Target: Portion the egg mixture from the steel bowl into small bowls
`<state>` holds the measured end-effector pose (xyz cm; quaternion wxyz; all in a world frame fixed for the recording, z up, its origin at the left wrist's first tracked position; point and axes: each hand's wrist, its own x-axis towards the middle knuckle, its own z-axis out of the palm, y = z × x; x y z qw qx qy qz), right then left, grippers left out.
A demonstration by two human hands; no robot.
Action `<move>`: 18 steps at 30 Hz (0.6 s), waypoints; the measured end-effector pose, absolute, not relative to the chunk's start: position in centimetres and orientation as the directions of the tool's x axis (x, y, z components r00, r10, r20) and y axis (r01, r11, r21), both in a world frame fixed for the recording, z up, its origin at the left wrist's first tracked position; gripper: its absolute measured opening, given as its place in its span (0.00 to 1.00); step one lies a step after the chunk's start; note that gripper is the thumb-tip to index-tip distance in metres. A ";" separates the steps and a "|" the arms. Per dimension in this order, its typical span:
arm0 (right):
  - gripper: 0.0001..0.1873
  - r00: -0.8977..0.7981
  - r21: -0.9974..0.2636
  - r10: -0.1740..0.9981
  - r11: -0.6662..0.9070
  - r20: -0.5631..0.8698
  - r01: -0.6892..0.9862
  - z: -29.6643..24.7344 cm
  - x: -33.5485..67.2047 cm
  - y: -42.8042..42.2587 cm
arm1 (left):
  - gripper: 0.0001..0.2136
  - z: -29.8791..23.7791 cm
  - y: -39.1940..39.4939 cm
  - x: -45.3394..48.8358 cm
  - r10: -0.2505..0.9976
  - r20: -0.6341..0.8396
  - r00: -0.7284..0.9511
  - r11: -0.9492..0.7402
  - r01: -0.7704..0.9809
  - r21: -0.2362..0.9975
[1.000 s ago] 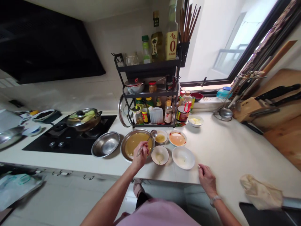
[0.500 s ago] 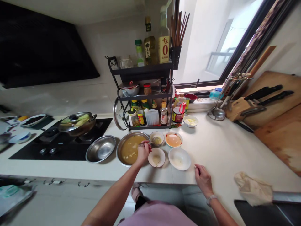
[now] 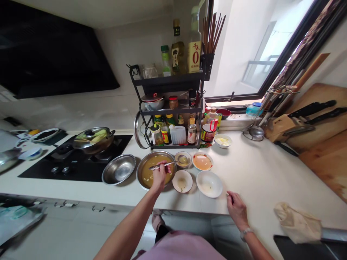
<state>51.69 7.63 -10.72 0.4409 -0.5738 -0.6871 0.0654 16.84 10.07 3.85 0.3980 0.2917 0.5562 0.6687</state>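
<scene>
My left hand (image 3: 158, 176) is closed around the handle of a metal spoon (image 3: 169, 163) above a steel pan of yellow-brown sauce (image 3: 143, 177). The spoon's bowl reaches into a small bowl of yellowish liquid (image 3: 183, 159) just right of the pan. Nearby stand a small white bowl with scraps (image 3: 182, 181), a bowl of orange sauce (image 3: 202, 161) and a nearly bare white bowl (image 3: 209, 183). My right hand (image 3: 236, 208) rests on the white counter (image 3: 255, 173) near its front edge, fingers curled, with nothing visible in it.
An empty steel bowl (image 3: 120, 168) sits left of the pan. A lidded wok (image 3: 93, 139) stands on the black hob (image 3: 67, 162). A black spice rack (image 3: 170, 108) with bottles is behind the bowls. A knife block (image 3: 282, 124), cutting boards and a crumpled cloth (image 3: 298, 223) lie to the right.
My left hand lowered the spoon from above the small yellow bowl into it, then tilted the handle flat. My right hand stayed on the counter.
</scene>
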 end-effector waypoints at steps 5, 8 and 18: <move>0.14 0.033 -0.576 0.842 0.339 0.539 0.743 -10.8 51.8 7.6 | 0.12 5.2 7.9 14.4 0.824 -0.047 -0.564 -0.102 -0.230 0.968; 0.14 0.037 -0.571 0.836 0.340 0.547 0.747 -11.0 51.8 7.7 | 0.15 5.7 6.0 12.6 0.798 -0.019 -0.602 -0.105 -0.170 0.980; 0.15 0.012 -0.535 0.833 0.345 0.553 0.771 -10.8 51.9 7.7 | 0.12 4.0 0.4 8.7 0.888 0.320 -0.330 -0.074 0.585 0.808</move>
